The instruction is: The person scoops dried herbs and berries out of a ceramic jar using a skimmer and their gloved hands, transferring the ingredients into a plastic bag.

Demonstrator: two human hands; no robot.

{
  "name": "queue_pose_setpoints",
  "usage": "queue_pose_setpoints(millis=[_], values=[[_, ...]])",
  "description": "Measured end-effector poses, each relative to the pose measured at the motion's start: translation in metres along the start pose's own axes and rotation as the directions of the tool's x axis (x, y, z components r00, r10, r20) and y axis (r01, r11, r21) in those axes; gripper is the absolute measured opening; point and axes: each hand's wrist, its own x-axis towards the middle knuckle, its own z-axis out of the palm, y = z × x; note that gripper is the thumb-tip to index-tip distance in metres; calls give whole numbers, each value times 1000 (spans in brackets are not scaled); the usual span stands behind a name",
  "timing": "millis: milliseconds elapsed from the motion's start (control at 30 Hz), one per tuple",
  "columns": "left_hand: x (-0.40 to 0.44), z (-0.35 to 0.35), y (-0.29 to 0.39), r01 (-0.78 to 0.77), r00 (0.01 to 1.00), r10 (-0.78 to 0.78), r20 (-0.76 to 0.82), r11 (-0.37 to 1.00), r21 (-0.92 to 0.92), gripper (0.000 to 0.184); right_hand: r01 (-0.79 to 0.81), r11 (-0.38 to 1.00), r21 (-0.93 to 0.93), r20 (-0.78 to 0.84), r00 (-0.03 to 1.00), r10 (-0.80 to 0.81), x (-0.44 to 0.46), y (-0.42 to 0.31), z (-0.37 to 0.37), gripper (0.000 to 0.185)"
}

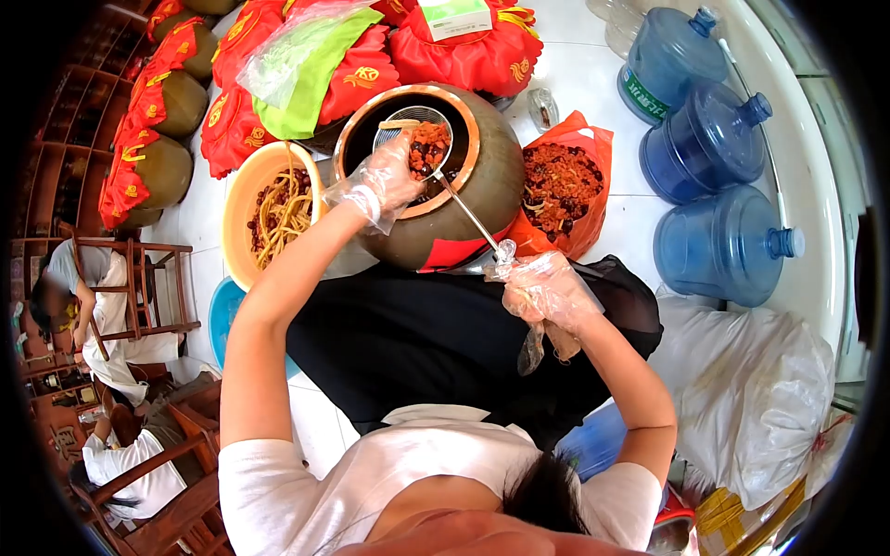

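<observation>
My left hand (391, 174), in a clear plastic glove, reaches over the mouth of a large brown jar (482, 153). Its fingers are bent together at a wire strainer (385, 136) that holds orange-red berries (429, 139) and dark round fruits. A pale root-like strip (399, 123) lies by the fingertips; whether they grip it is hidden. My right hand (549, 289), also gloved in plastic, is closed around the end of the strainer's metal handle (468, 211). The strainer sits over the jar opening, and the jar's inside is mostly dark.
A yellow tub (243, 215) of roots and dark red fruits stands left of the jar; a red bag (562, 190) of mixed berries stands right. Red-cloth-covered jars (464, 56) are behind. Blue water bottles (709, 241) line the right. Two people sit at far left.
</observation>
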Motion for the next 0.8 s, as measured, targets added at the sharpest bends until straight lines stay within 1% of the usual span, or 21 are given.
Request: queue_pose_setpoints(millis=[33,67,133,167,200,267,300,333,400,467,533,567,600,667,700,733,800], values=[[-1,3,-4,-43,998,44,-49,999,17,58,-7,999,40,24,1000,6,0,0,0,19],[-1,3,-5,-40,998,41,-49,999,18,58,-9,999,40,26,1000,8,1,0,-1,19],[0,3,-4,-13,1000,13,5,998,-55,59,-19,1000,23,13,1000,18,3,2,-2,17],[-1,0,1,30,999,-30,23,999,-37,64,-17,1000,22,9,1000,17,3,3,-3,17],[0,2,-1,26,999,-25,23,999,-41,64,1,1000,19,13,1000,-2,3,4,-4,16],[2,6,-5,-22,1000,23,4,980,-196,71,20,1000,16,17,1000,-21,3,5,-5,16],[2,6,-6,-32,999,33,9,991,-128,80,-3,996,90,28,1000,1,3,5,-6,16],[2,6,-6,-31,999,33,7,991,-127,80,-29,986,162,43,999,22,4,4,-6,16],[2,5,-8,-79,997,76,-23,988,-132,82,-46,984,170,57,998,37,2,-3,-4,16],[3,9,-13,-60,998,61,5,990,-129,81,-62,982,181,65,997,51,1,-6,-4,16],[4,10,-21,-72,996,79,34,981,-180,74,-76,988,137,42,997,71,0,-6,-7,16],[3,6,-15,-91,994,101,36,969,-230,65,-77,987,141,39,997,72,-1,-6,-7,16],[4,7,-16,-92,994,104,38,969,-231,65,-81,987,137,39,996,77,-1,-6,-7,15],[7,8,-19,-61,995,83,52,942,-329,57,-86,988,130,41,996,81,0,-7,-6,15],[7,11,-18,-99,995,100,-13,955,-280,50,-73,990,120,40,997,68,0,-7,-5,14],[6,12,-17,-98,995,98,-12,956,-278,50,-60,992,111,39,998,56,0,-7,-4,14],[3,4,2,82,996,-77,45,986,-145,47,-56,993,100,23,998,54,1,-6,-2,14]])
